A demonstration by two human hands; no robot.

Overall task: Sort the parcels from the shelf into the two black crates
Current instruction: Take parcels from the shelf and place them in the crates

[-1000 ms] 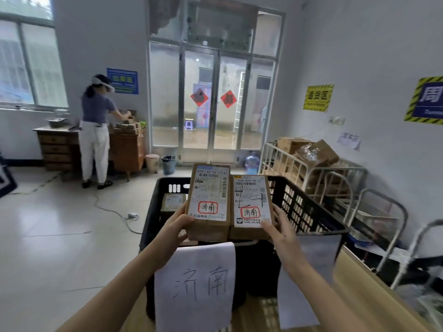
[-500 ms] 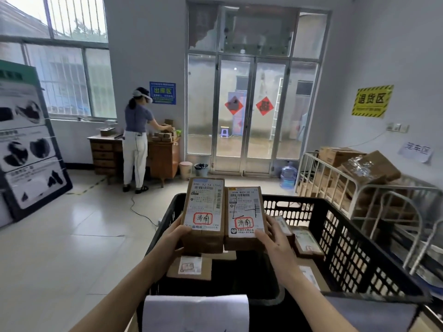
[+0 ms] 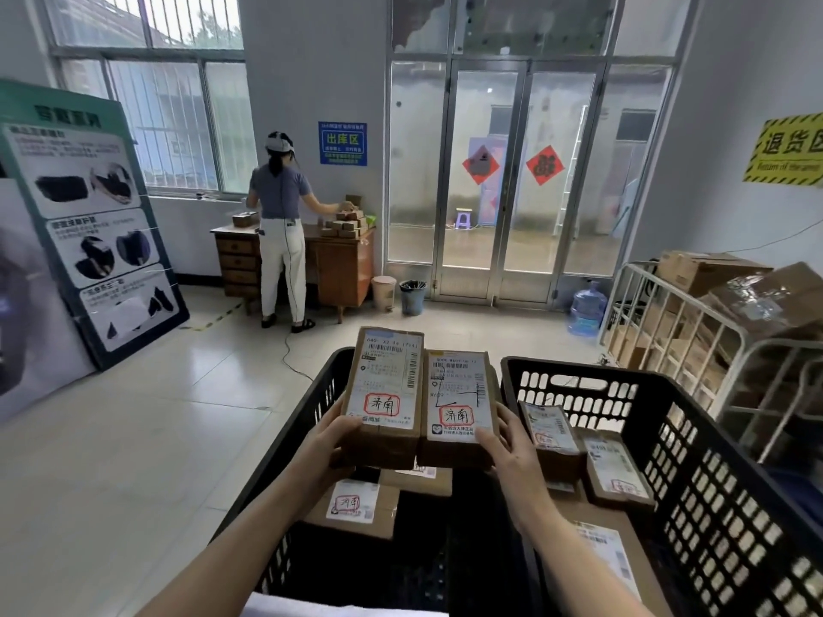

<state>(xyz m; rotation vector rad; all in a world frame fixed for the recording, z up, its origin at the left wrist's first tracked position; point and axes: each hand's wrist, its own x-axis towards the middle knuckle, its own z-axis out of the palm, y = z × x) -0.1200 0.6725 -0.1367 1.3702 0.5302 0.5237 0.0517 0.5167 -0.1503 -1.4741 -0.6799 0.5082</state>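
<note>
Two brown cardboard parcels with white labels and red-circled writing are held side by side over a black crate [image 3: 694,443]. My left hand [image 3: 327,443] grips the near left corner of the left parcel [image 3: 385,394]. My right hand [image 3: 507,443] grips the near right corner of the right parcel [image 3: 458,403]. Inside the crate lie several more parcels: one below my left hand [image 3: 356,505], two standing at the right [image 3: 550,431] [image 3: 617,472], and one at the near right [image 3: 601,554].
A white metal cart [image 3: 712,331] loaded with cardboard boxes stands to the right. A person [image 3: 280,224] works at a wooden desk [image 3: 338,260] by the far wall. A leaning sign board [image 3: 89,224] is at the left. Glass doors [image 3: 512,180] are ahead.
My view has moved forward and tilted down over the crate, so its inside now shows. Both parcels have travelled with my hands from in front of the crate to over it.
</note>
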